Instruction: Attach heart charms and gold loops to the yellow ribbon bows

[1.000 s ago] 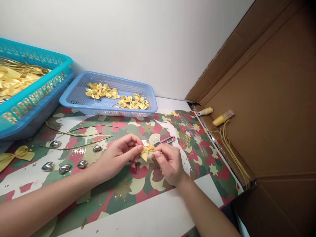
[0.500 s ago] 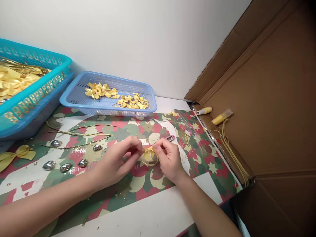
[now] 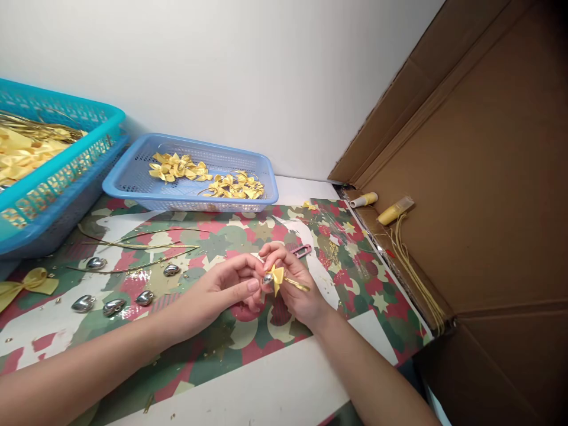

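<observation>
Sitting beside a turquoise perforated plastic basket (image 3: 104,127), a pale-blue perforated plastic basket (image 3: 190,200) is holding yellow ribbon bows. Over the patterned tabletop, the right hand (image 3: 302,293) is pinching a small yellow ribbon bow (image 3: 278,277) with a silver charm (image 3: 267,278), while the left hand's (image 3: 222,287) fingertips are closing against the charm.

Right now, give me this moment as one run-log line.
left hand: at silver piece; right hand: holding yellow bow; table: silver hearts, gold cords; blue basket: yellow bows
</observation>
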A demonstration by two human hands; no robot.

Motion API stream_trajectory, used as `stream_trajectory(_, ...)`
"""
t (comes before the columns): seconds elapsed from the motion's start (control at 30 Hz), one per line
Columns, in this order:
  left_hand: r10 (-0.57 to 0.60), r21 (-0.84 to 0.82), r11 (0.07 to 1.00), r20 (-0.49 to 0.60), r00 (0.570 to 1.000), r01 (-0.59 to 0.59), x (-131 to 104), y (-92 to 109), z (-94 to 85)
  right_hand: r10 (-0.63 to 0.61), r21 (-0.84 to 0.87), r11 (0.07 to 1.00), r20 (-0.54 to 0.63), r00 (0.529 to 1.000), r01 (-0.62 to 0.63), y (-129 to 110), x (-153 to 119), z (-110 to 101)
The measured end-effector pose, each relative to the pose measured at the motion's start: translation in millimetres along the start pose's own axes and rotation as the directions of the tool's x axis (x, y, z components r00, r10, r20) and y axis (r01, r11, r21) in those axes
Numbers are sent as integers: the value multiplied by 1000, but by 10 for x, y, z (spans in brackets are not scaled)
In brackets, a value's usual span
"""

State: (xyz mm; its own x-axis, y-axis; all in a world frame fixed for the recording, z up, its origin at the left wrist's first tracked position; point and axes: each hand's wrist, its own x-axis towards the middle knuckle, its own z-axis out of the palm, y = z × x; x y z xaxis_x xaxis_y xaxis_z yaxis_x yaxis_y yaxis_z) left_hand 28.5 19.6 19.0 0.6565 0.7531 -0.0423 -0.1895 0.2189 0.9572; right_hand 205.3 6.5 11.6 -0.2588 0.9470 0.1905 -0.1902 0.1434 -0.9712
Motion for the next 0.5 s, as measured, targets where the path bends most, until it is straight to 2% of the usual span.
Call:
stream_trajectory(0.13,-121,-225,967,15,993,121,14,-8,73,70,4,997,72,995,-71,23,-26,-10)
stream_trajectory(0.3,-161,-285,948,-46,986,142,26,41,101,90,35,995,54,994,-92,-15,25,16)
stream_trajectory(0.37,-148,-282,952,-93,985,116,38,44,90,111,26,994,-61,992,-110,-26,57,-1)
stream_trajectory(0.43,-127,-282,956,-148,981,81,50,29,70,93,17,996,-249,964,-92,-46,69,-40)
stream_trajectory(0.5,-129,-274,959,-201,971,71,58,5,47,-16,-37,999,-389,921,2,-83,46,-80)
